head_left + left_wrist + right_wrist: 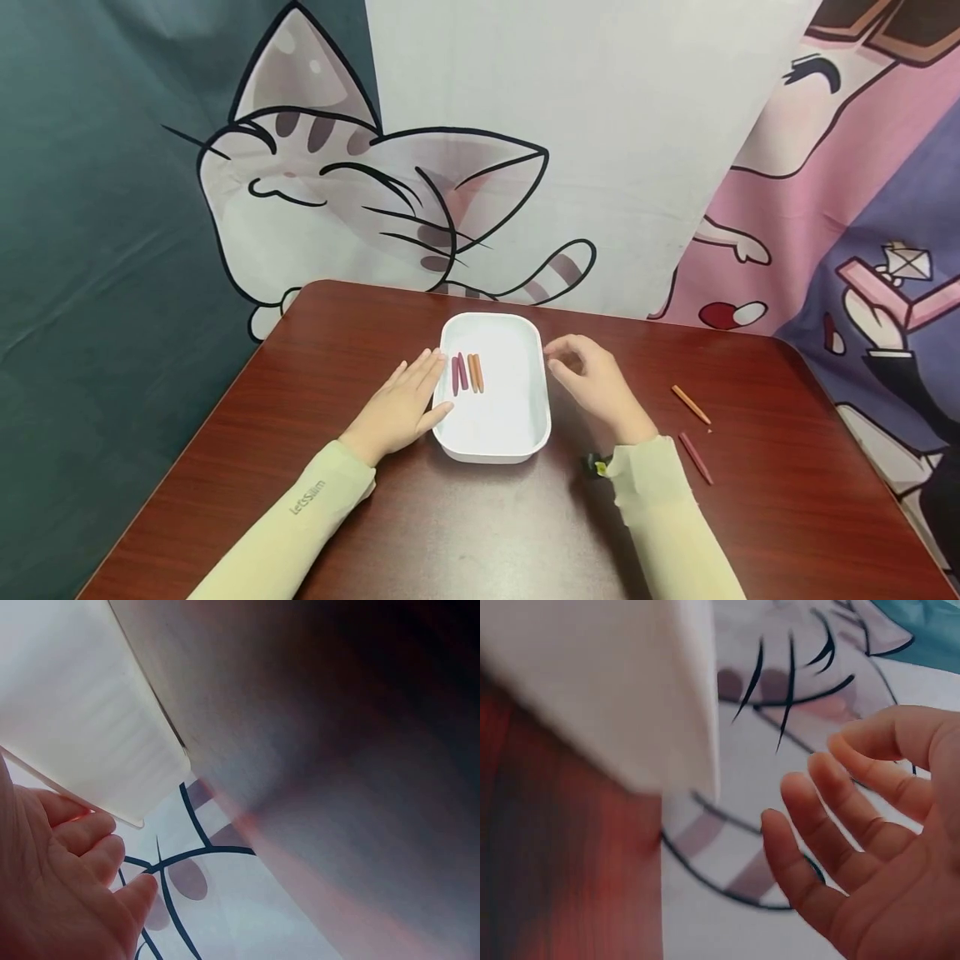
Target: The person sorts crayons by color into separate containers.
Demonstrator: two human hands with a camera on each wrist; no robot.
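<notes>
Smooth white rounded tray [542, 392]: flat left hand [401, 406] steadies it; right hand [596, 385], seemingly empty, loosely curled.

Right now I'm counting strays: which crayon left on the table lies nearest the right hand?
The dark red crayon, beside the right sleeve. The orange crayon lies farther back and right of the right hand; the other four sit inside the white tray.

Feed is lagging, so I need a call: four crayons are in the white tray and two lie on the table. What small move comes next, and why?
Probably swing the right hand, empty with loosely curled fingers beside the tray, out to the orange crayon, the nearer of the two to its fingers; the dark red crayon lies closer to the wrist. The left hand rests flat against the tray's left side.
</notes>
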